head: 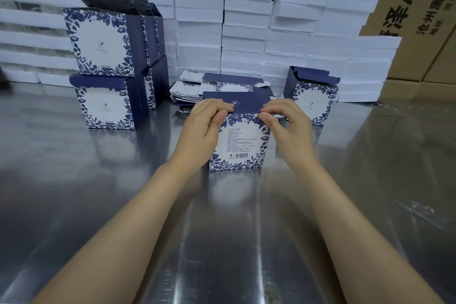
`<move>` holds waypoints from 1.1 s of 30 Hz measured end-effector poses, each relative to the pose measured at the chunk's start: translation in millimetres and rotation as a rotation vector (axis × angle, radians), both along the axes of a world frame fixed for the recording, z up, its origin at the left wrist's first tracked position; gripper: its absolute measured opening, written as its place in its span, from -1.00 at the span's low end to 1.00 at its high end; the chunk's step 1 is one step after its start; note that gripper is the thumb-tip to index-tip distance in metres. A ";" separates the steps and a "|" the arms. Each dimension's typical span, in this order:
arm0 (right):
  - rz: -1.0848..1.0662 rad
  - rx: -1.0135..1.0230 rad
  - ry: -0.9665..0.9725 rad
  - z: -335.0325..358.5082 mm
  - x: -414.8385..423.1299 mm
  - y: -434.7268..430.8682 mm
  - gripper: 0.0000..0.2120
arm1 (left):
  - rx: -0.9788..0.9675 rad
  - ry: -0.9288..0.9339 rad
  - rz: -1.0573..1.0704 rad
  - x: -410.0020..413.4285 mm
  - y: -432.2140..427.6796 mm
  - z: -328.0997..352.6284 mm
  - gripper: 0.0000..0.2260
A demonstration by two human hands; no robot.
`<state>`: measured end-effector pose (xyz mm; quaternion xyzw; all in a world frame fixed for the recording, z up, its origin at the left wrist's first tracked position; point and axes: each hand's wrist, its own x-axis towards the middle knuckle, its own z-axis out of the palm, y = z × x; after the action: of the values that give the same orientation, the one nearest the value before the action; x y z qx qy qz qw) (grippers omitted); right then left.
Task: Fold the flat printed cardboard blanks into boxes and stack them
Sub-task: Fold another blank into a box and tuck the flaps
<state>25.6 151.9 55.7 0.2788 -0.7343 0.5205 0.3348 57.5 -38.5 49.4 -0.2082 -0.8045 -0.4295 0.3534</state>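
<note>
Bare steel table (74,205) is stretching wide on both flanks of the forearms, giving open passage left and right. Stacked boxes (103,69) are blocking the far left, with a raised lid jutting up. Lone box (313,101) is standing far right. Between them, a pile of flat blanks (195,89) is lying just behind the held box (241,145). Left hand (204,126) and right hand (286,123) are crowding its top edge. White slab wall (246,32) is closing the back, and brown cartons (419,20) are sealing the right rear.

The bare left forearm (148,217) and right forearm (335,217) reach forward and converge toward the wrists. The left hand (206,128) and the right hand (286,123) have curled fingers, each pinching the top edge of the box (243,145) between thumb and fingers.
</note>
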 end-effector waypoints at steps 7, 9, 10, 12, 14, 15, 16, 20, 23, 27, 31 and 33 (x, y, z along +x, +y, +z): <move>-0.011 -0.040 -0.005 -2.7 -4.2 1.9 -0.92 | 0.177 -0.099 -0.120 -0.1 -4.3 -3.0 -0.87; 0.030 -0.092 -0.047 -4.0 -5.2 5.6 -0.87 | 0.215 -0.104 -0.150 1.1 -4.5 -1.5 -0.87; 0.022 -0.108 -0.045 -5.5 -6.1 5.8 -0.86 | 0.230 -0.110 -0.157 0.9 -5.1 -0.5 -0.86; -0.035 -0.122 -0.013 -8.7 -7.0 0.8 -0.84 | 0.255 -0.120 -0.167 -0.6 -5.7 0.7 -0.85; -0.085 -0.128 0.011 -10.6 -7.5 -6.6 -0.78 | 0.266 -0.119 -0.165 -0.9 -4.7 1.7 -0.84; -0.091 -0.130 0.017 -11.3 -7.5 -8.9 -0.77 | 0.272 -0.117 -0.168 -0.3 -3.9 1.9 -0.83; -0.081 -0.138 0.011 -11.9 -7.4 -10.0 -0.76 | 0.283 -0.118 -0.180 0.5 -3.7 2.8 -0.82; -0.077 -0.335 -0.047 -13.0 -7.5 -7.0 -0.82 | 0.274 -0.165 -0.235 1.6 -10.5 7.7 -0.83; -0.115 -0.376 -0.023 -14.9 -8.5 1.4 -0.78 | 0.356 -0.206 -0.330 2.4 -16.2 13.4 -0.87; -0.123 0.044 0.114 -18.7 -5.7 -0.1 -0.65 | 0.402 -0.162 -0.179 0.1 -15.6 10.5 -0.79; -0.147 0.196 0.185 -17.9 0.3 -14.2 -0.79 | 0.369 0.028 0.251 -4.7 -16.1 4.9 -0.85; -0.266 0.210 0.226 -16.7 3.5 -21.3 -0.85 | 0.373 -0.005 0.223 -5.5 -16.5 5.9 -0.88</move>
<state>29.0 130.6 38.9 0.2692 -0.7728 0.3576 0.4499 52.0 -55.0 55.4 -0.0479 -0.7300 -0.5300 0.4289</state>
